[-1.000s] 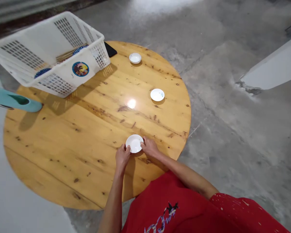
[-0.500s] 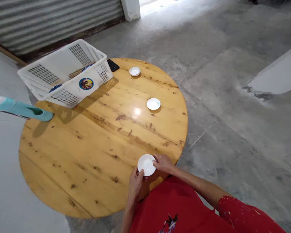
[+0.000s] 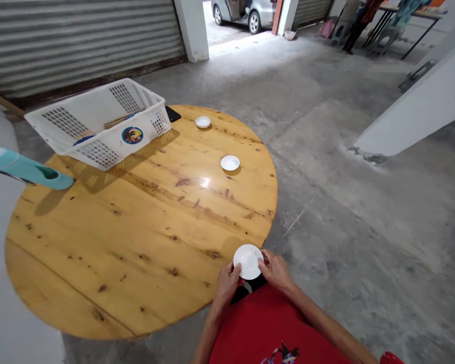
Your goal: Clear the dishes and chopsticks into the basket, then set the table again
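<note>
A small white dish (image 3: 249, 260) is held by its rim over the near right edge of the round wooden table (image 3: 144, 227). My left hand (image 3: 227, 283) grips its left side, thumb on the inner face. On the opposite side, my right hand (image 3: 276, 270) pinches the rim, its thumb likewise inside. The fingers beneath the dish are mostly hidden. Farther up the tabletop sit two similar dishes: one white dish with a faint green mark (image 3: 230, 163), and another small dish (image 3: 202, 122) near the far edge.
At the back left stands a white plastic basket (image 3: 109, 146) with chopsticks and blue-patterned items inside. A black phone (image 3: 173, 114) lies beside it. A turquoise cylindrical holder (image 3: 34, 169) is at the left edge. A white pillar (image 3: 409, 111) rises at right; people are at a far table (image 3: 413, 11).
Both hands have moved right with the dish, bringing it from above the tabletop to the table's edge. The view has tilted up, showing a car and people in the background.
</note>
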`<state>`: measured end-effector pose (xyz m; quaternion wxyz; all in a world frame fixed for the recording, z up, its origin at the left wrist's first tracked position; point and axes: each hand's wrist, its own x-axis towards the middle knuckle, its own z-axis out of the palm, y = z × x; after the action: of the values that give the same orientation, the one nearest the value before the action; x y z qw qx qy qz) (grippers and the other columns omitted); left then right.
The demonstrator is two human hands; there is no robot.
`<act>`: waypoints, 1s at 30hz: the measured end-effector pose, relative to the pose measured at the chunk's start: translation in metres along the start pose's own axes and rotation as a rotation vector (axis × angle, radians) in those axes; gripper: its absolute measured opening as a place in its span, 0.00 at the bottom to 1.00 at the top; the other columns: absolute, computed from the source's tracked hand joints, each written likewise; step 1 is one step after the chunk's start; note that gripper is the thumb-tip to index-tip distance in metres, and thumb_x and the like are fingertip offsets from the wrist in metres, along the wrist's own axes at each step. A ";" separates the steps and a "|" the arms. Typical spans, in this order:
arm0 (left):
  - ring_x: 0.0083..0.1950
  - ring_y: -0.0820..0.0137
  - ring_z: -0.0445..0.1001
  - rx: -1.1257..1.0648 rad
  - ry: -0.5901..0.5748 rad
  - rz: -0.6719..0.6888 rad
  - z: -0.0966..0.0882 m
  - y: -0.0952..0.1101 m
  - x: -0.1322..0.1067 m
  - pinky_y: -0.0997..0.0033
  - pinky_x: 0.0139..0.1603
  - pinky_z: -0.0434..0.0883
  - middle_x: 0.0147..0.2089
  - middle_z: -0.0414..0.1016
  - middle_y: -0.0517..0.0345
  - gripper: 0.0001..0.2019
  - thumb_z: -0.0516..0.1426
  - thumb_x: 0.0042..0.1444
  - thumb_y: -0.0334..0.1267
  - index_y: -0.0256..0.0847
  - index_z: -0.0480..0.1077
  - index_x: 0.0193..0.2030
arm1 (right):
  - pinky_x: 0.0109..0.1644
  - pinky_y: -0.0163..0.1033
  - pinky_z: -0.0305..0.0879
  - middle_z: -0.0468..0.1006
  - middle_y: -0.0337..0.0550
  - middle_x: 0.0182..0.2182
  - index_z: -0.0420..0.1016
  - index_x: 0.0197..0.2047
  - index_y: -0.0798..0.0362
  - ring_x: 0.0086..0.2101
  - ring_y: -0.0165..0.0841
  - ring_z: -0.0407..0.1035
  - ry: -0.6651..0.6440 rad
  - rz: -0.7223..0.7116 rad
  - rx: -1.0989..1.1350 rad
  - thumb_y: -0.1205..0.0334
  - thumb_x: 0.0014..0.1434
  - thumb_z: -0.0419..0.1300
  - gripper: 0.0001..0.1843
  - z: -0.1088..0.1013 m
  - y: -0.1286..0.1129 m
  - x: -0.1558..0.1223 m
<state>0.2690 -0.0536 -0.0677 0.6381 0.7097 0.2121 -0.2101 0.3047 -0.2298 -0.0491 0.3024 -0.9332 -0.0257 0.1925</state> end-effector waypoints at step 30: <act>0.29 0.69 0.74 0.315 -0.012 0.124 0.284 0.193 0.165 0.76 0.29 0.64 0.27 0.75 0.56 0.16 0.47 0.58 0.43 0.37 0.72 0.34 | 0.27 0.34 0.69 0.77 0.42 0.24 0.74 0.50 0.60 0.24 0.34 0.72 0.042 0.006 0.380 0.47 0.59 0.51 0.27 -0.263 0.230 0.152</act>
<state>0.5068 -0.3493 -0.0315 0.5322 0.8112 0.1286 -0.2052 0.5281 -0.5387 -0.0381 0.4733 -0.8631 0.0205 0.1751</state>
